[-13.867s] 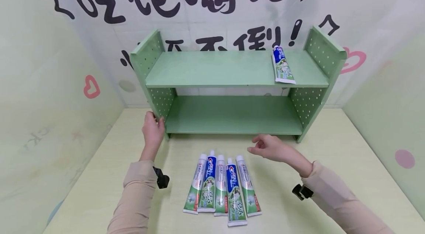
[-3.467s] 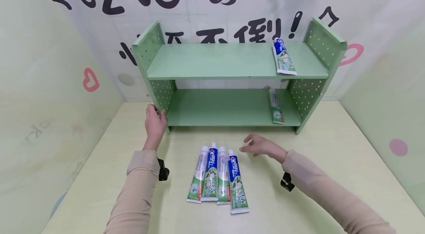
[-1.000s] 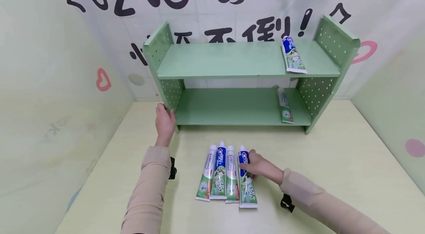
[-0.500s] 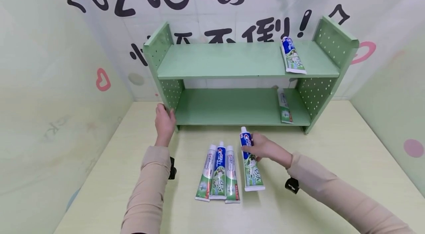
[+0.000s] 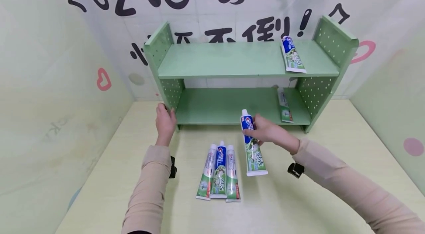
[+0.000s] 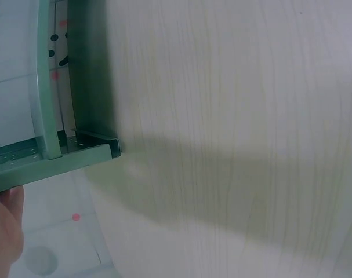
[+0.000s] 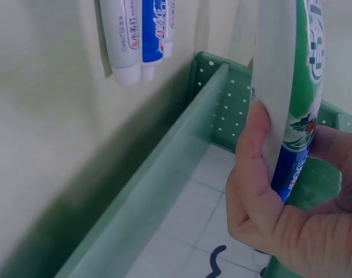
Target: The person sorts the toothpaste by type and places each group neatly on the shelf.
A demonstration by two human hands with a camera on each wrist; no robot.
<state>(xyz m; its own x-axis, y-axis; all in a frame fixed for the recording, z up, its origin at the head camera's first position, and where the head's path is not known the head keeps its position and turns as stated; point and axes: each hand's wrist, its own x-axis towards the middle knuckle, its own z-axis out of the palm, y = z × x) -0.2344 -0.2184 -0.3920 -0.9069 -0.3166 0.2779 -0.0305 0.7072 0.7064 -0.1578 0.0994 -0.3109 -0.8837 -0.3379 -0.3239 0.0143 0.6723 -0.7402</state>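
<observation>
My right hand holds a blue-and-green toothpaste tube above the table, cap upward, in front of the lower shelf. In the right wrist view, fingers and thumb pinch that tube from both sides. The left hand grips the left side panel of a green two-tier shelf rack; the left wrist view shows only part of this hand at the panel's edge. Three tubes lie side by side on the table: a white-and-green toothpaste tube, a blue-and-green one and another white-and-green one.
On the upper tier, toward the right, lies a blue-and-green toothpaste tube. Below it, a white-and-green tube lies on the lower tier. Perforated side panels bound the rack. A printed wall stands behind the table.
The right hand has taken the rightmost blue-and-green toothpaste tube off the table and raised it toward the rack. Earlier, a white-and-green tube went from the table to the lower tier. The left hand stayed.
</observation>
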